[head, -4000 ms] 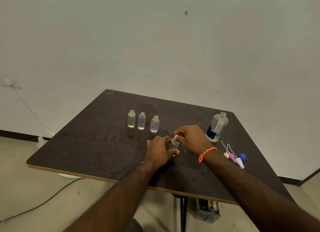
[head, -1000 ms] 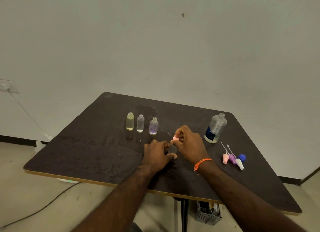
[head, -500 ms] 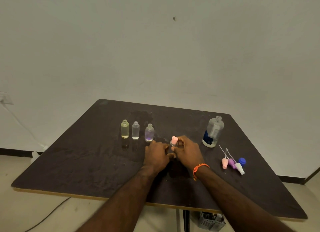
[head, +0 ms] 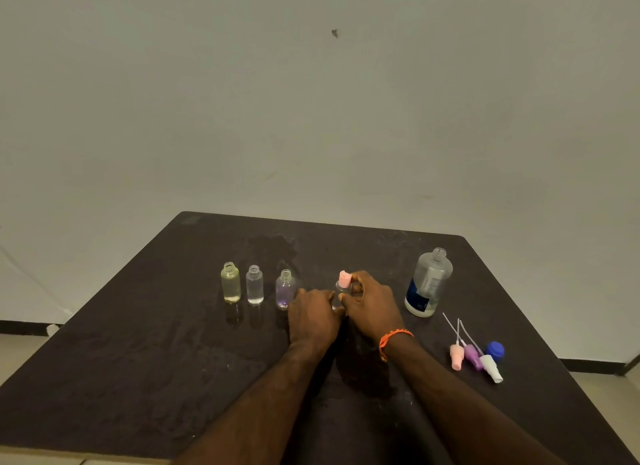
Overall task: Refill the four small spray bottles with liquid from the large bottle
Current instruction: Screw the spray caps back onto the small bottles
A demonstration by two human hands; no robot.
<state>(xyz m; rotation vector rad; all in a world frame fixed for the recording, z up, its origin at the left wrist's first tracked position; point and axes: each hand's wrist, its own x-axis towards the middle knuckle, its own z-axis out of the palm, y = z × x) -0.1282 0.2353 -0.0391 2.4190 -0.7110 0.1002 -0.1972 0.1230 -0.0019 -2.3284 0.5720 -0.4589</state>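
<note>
At table centre, right hand [head: 372,308] pinches the pink cap [head: 345,279], twelve o'clock above the left hand [head: 313,317] gripping the upright bottle [head: 341,293].

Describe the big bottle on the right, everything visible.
The big bottle is clear plastic with a dark blue label low on its front and a paler printed panel above. Its threaded neck is open, with no cap on. It stands upright on the table, near the right rear corner, looking mostly empty. Nothing touches it; the right hand is nearby to its left, apart from it.
</note>
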